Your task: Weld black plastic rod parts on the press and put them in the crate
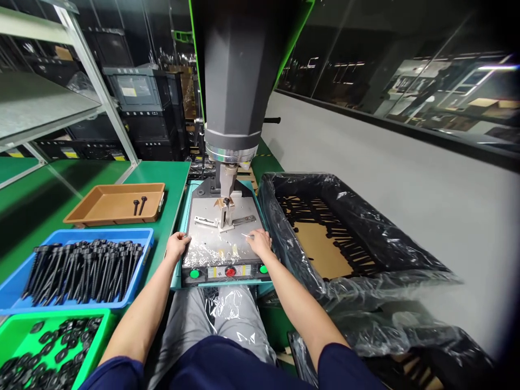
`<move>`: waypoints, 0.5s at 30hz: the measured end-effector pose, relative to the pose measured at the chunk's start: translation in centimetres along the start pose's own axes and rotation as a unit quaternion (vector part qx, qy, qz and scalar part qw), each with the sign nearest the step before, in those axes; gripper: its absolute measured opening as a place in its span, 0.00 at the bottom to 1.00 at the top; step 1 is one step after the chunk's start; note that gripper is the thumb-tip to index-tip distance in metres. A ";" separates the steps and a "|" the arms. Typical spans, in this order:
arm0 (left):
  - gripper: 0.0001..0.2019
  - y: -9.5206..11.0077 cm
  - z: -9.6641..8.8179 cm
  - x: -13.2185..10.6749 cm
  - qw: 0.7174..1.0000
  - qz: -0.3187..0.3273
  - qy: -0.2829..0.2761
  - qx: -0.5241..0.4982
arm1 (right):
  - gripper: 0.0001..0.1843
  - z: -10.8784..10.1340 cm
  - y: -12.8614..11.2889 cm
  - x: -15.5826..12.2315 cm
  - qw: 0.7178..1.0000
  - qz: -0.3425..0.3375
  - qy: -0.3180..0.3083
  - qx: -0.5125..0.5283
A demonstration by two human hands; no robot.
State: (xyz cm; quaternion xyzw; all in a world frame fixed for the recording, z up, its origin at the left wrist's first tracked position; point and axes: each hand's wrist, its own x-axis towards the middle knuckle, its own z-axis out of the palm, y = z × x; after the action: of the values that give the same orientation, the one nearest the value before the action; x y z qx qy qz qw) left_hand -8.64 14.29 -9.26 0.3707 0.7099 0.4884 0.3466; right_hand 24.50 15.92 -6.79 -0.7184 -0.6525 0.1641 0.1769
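Green bench (162, 172) beside our left hand (177, 245) | right hand (260, 242) across metal plate (209, 238) | both curled, pinching we can't tell | black part (226, 201) ahead: likely light, stiff; grip head

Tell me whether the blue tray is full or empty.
Mostly full: black parts with ribbed shafts lie packed side by side across most of the blue tray.

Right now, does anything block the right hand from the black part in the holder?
A slotted metal bar lies low on the plate between the right hand and the black part; nothing else visible intervenes.
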 end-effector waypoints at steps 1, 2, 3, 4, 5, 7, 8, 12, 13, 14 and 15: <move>0.15 0.2 0.1 -0.1 1.000 0.003 0.001 0.005 | 0.06 0.0 -0.1 0.0 0.999 0.009 0.005 0.034; 0.13 0.3 0.1 -0.2 1.000 0.007 0.003 0.008 | 0.05 0.1 -0.1 0.1 0.997 0.018 0.009 0.074; 0.12 0.5 0.1 -0.3 1.000 0.012 0.006 0.009 | 0.06 0.1 -0.1 0.2 0.993 0.025 0.009 0.115; 0.11 0.7 0.0 -0.5 1.000 0.018 0.009 0.009 | 0.06 0.1 -0.1 0.4 0.988 0.029 0.007 0.151; 0.11 1.0 -0.1 -0.6 1.000 0.025 0.011 0.005 | 0.06 0.0 -0.1 0.5 0.983 0.028 0.002 0.181; 0.12 1.7 -0.3 -0.7 0.999 0.040 0.012 -0.014 | 0.05 -0.2 -0.1 0.9 0.974 0.019 -0.013 0.225; 0.12 2.2 -0.5 -0.7 0.998 0.049 0.008 -0.028 | 0.04 -0.5 -0.1 1.1 0.968 0.013 -0.019 0.250; 0.16 5.2 -1.4 0.0 0.993 0.082 -0.005 -0.084 | 0.05 -2.4 -1.4 2.4 0.936 -0.009 -0.037 0.350; 0.17 6.2 -1.7 0.3 0.992 0.090 -0.003 -0.092 | 0.05 -3.1 -1.9 2.9 0.921 -0.013 -0.045 0.387; 0.17 7.3 -2.0 0.6 0.990 0.099 0.001 -0.098 | 0.05 -3.9 -2.6 3.5 0.902 -0.014 -0.054 0.428; 0.17 8.3 -2.3 1.0 0.989 0.107 0.006 -0.101 | 0.05 -4.7 -3.3 4.1 0.882 -0.014 -0.062 0.467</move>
State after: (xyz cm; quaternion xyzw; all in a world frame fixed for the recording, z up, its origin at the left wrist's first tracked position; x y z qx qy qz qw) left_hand -9.52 16.22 -0.81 0.4048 0.6151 0.5942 0.3236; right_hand 24.12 20.06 -1.14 -0.5315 -0.5195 0.4920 0.4533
